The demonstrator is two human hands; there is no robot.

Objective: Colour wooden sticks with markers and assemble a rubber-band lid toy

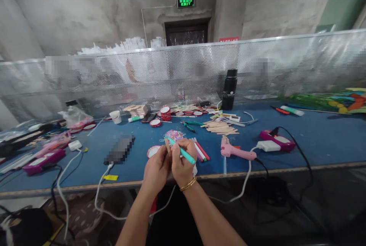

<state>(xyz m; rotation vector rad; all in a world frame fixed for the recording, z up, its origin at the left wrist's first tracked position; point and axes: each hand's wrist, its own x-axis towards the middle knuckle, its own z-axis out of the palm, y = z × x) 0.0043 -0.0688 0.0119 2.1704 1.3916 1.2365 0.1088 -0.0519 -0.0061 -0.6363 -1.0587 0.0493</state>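
My right hand (183, 161) grips a teal marker pen (187, 155), its tip end pointing up and left. In my left hand (158, 166) is a wooden craft stick (167, 145), pinched upright close to the marker's tip. Both hands are together over the front edge of the table. Just beyond them lies a heap of small multicoloured rubber bands (175, 135). Several more markers (202, 150) in red, pink and white lie right of my right hand. A red-rimmed white disc (153, 151) is partly hidden behind my left hand.
A pink glue gun (237, 151) and a purple power strip (277, 142) lie to the right. Loose craft sticks (219, 127), pliers (189, 126) and a stack of red-rimmed discs (165, 113) are farther back. A black bottle (229, 90) stands by the mesh divider. Leftward lies a phone (119, 150) with a cable.
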